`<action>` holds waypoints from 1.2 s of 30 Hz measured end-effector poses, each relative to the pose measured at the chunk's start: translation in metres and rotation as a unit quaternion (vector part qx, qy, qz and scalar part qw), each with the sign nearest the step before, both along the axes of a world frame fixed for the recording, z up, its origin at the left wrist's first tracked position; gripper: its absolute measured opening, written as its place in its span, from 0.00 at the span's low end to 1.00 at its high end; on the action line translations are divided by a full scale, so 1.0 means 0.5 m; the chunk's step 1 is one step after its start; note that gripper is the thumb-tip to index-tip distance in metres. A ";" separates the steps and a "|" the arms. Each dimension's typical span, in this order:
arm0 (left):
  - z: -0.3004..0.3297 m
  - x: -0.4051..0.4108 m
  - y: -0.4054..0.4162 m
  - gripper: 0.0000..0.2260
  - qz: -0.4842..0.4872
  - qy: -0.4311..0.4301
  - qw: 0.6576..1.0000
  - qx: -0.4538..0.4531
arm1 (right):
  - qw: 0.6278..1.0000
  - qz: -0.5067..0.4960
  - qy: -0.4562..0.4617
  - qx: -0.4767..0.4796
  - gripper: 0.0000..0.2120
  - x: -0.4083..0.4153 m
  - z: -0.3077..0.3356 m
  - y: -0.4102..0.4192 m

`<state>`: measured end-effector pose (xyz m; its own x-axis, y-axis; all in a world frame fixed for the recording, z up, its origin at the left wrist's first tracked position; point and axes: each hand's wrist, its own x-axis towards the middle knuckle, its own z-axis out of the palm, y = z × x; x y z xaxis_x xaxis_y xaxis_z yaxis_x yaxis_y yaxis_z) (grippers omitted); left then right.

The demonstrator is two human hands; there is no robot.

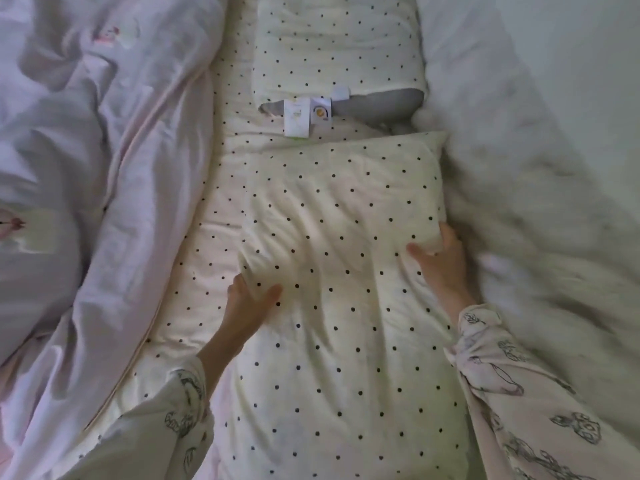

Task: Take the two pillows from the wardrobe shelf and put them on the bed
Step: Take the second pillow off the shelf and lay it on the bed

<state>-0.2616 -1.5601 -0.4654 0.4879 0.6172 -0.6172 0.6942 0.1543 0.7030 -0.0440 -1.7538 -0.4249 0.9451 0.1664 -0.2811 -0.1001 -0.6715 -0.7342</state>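
Observation:
A cream pillow with black dots (pixel 343 265) lies flat on the bed, lengthwise in front of me. My left hand (pixel 246 306) grips its left edge, thumb on top and fingers tucked under. My right hand (pixel 441 258) holds its right edge the same way. A second dotted pillow (pixel 332 50) lies beyond it at the top, with white tags (pixel 304 116) hanging from its near end. The bed sheet (pixel 207 271) has the same dotted cream pattern.
A crumpled pale pink duvet (pixel 86 168) is heaped along the left side of the bed. A fluffy white blanket (pixel 536 220) fills the right side. My sleeves are patterned pyjama fabric.

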 end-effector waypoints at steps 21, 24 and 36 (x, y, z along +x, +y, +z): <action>-0.106 -0.114 -0.091 0.43 -0.052 0.099 0.989 -0.093 | 0.988 0.021 0.077 -0.129 0.38 -0.114 -0.154 -0.167; -0.081 -0.143 -0.108 0.44 -0.054 0.091 0.983 -0.149 | 0.982 -0.007 0.137 -0.127 0.43 -0.152 -0.131 -0.209; -0.053 -0.197 -0.155 0.42 -0.218 0.188 0.956 -0.052 | 0.953 0.119 0.107 -0.256 0.31 -0.257 -0.075 -0.259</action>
<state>-0.3599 -1.6374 -0.4919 0.4172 0.3306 -0.8465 0.9088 -0.1522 0.3885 -0.1725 -1.8831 -0.4623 0.8093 0.1584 -0.5656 -0.0115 -0.9585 -0.2848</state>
